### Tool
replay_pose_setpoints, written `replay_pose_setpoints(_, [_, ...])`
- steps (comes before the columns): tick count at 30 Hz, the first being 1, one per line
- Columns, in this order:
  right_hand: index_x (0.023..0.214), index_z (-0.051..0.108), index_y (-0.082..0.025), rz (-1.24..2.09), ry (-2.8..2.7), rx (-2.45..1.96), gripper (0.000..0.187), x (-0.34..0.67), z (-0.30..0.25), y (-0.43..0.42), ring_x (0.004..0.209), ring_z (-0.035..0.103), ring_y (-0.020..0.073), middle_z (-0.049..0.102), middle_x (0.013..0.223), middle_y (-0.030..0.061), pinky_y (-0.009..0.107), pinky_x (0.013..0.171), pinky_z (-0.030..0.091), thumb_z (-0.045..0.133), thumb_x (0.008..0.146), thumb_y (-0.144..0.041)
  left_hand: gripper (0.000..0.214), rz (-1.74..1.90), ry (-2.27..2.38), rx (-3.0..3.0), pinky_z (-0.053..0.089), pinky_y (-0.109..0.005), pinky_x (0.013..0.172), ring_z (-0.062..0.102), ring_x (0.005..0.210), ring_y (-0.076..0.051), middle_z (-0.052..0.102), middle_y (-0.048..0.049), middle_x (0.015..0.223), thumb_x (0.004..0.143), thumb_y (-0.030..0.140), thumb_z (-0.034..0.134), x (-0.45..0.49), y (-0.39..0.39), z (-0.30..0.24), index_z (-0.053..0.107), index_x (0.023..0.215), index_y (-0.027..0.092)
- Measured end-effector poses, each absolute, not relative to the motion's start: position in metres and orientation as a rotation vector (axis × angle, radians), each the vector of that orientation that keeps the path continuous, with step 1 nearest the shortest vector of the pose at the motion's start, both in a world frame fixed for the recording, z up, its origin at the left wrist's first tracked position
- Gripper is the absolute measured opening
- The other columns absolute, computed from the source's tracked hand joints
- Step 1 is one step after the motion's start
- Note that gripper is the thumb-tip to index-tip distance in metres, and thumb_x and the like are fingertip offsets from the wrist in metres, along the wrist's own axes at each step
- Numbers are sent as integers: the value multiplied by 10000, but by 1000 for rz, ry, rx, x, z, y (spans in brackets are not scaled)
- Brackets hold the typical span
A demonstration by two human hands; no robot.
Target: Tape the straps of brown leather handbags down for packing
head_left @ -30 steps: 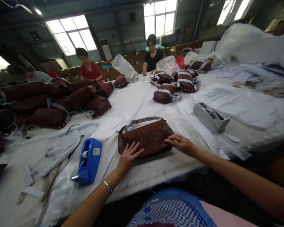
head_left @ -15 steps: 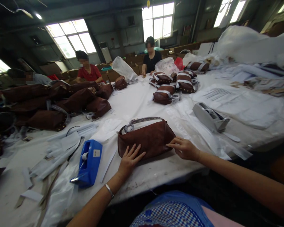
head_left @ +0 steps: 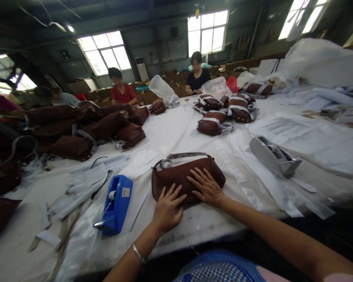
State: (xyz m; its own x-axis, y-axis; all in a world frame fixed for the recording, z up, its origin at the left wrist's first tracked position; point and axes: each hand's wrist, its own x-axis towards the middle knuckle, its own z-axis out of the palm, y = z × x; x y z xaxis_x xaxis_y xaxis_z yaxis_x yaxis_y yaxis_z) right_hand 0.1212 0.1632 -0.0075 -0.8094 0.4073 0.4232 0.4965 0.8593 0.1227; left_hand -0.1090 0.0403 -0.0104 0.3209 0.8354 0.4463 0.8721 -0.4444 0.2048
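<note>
A brown leather handbag [head_left: 176, 175] with a wrapped handle lies flat on the white-covered table [head_left: 176, 129] right in front of me. My left hand [head_left: 167, 209] rests open on its lower left edge, fingers spread. My right hand [head_left: 206, 188] lies flat and open on the middle of the bag, palm down. A blue tape dispenser [head_left: 115, 203] stands just left of the bag. A grey tape dispenser [head_left: 273, 156] sits to the right.
A pile of brown bags [head_left: 76, 129] fills the left of the table, with white paper strips [head_left: 79, 188] near it. Wrapped bags [head_left: 220, 113] lie farther back. Other people sit at the far end. White sheets and plastic [head_left: 308, 133] cover the right.
My right hand has slid from the bag's right end onto its middle. My left hand stayed on the bag's lower left edge. The view shifted slightly.
</note>
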Motion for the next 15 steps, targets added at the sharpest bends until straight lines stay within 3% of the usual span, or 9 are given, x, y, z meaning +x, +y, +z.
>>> replay_pose_setpoints(3, [1547,308,-219,-318,-2638,-676,677,122,-6,164,1473,221,344,253,1606,116,600,1174,252,588,947,-357,424,-894,-1743,-2340,355,-588,1152,417,1409,-301,485,-73,1498,948,339,542,-94,55,8,563,1367,279])
replay_pose_setpoints(7, [1557,271,-167,-320,-2668,-669,685,122,-6,162,1478,207,340,265,1598,137,602,1178,247,552,967,-368,587,-859,-1883,-2080,236,-661,1175,257,1484,-341,299,-106,1600,964,372,517,-78,80,-10,345,1518,284])
replay_pose_setpoints(11, [1574,179,-114,-298,-2673,-571,709,125,26,162,1471,243,316,317,1572,163,565,1183,276,494,1002,-391,627,-854,-1893,-2047,248,-667,1164,241,1489,-344,248,-115,1618,964,368,519,-74,86,-37,281,1540,303])
replay_pose_setpoints(15, [1585,135,-116,-326,-2423,-704,755,127,60,163,1471,222,361,283,1580,186,632,1190,197,447,1005,-485,645,-887,-1872,-2017,260,-660,1163,247,1487,-346,258,-123,1614,958,344,533,-75,85,-40,270,1545,298])
